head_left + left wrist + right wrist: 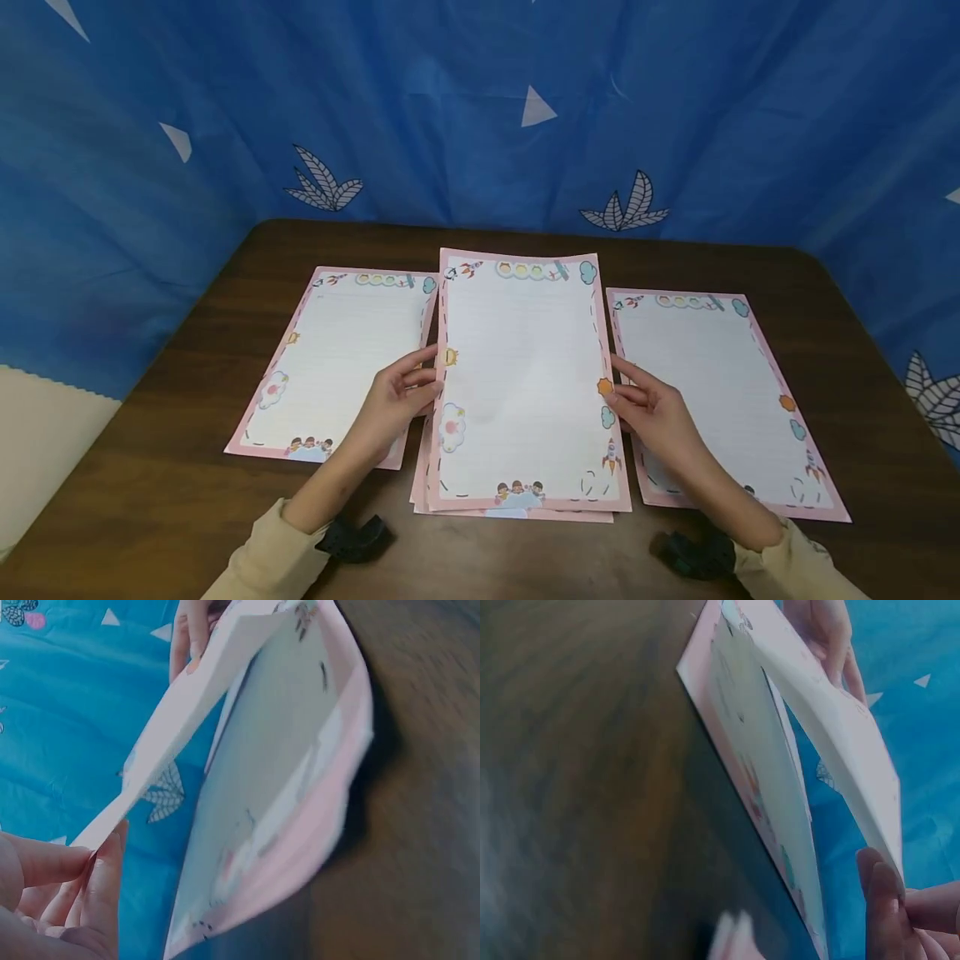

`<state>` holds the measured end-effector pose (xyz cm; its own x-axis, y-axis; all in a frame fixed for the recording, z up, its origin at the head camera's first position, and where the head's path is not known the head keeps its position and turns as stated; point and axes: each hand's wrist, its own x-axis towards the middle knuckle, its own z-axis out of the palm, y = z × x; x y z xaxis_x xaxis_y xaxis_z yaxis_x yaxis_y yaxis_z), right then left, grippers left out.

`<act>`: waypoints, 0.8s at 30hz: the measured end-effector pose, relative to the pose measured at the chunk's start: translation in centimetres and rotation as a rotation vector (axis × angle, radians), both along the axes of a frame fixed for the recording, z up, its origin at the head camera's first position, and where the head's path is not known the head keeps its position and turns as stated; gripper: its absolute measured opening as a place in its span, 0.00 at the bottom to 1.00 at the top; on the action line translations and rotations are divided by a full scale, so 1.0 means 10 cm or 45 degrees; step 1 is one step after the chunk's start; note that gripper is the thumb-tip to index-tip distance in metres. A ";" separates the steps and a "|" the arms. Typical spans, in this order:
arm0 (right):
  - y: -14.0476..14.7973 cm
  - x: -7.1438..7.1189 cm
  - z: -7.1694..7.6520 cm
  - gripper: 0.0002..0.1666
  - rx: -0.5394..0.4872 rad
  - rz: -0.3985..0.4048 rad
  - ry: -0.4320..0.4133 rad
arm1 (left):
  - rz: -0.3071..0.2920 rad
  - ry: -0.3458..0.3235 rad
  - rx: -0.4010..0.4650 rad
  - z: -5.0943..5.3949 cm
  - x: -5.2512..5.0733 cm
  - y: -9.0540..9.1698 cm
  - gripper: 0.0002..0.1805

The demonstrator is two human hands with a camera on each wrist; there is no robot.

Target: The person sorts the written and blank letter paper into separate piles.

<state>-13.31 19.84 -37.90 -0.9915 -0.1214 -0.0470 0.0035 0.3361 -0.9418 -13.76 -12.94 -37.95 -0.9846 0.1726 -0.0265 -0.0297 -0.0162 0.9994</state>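
Observation:
A pink-bordered sheet of lined paper (525, 367) is held up by its two side edges. My left hand (397, 400) pinches its left edge between thumb and fingers, and my right hand (652, 404) pinches the right edge the same way. Beneath it, more pink-bordered paper (420, 483) lies on the table, mostly hidden by the raised sheet. In the left wrist view the raised sheet (169, 724) stands apart from the paper under it (292, 750). The right wrist view shows the same gap below the lifted sheet (832, 727).
Another matching sheet (337, 367) lies on the left of the brown wooden table (150, 467), and one more sheet (705, 392) lies on the right. Behind the table hangs a blue cloth (450, 108) with leaf and triangle prints. Black wrist straps show at both sleeves.

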 end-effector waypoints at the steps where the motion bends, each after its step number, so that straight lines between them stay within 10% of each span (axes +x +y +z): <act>1: 0.02 0.00 0.01 0.33 -0.008 -0.011 -0.005 | -0.001 0.002 -0.010 0.01 -0.01 0.02 0.29; 11: 0.40 -0.01 0.12 0.33 -0.197 -0.074 -0.031 | -0.052 0.020 -0.088 0.22 -0.16 0.29 0.28; 24: 1.29 0.05 0.23 0.27 -0.588 -0.182 -0.090 | -0.284 0.085 -0.090 0.44 -0.42 1.09 0.30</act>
<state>-12.78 32.71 -35.64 -0.9960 -0.0085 -0.0884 0.0888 -0.1257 -0.9881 -17.97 -2.01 -33.52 -0.9223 0.3861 0.0177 0.0415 0.0532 0.9977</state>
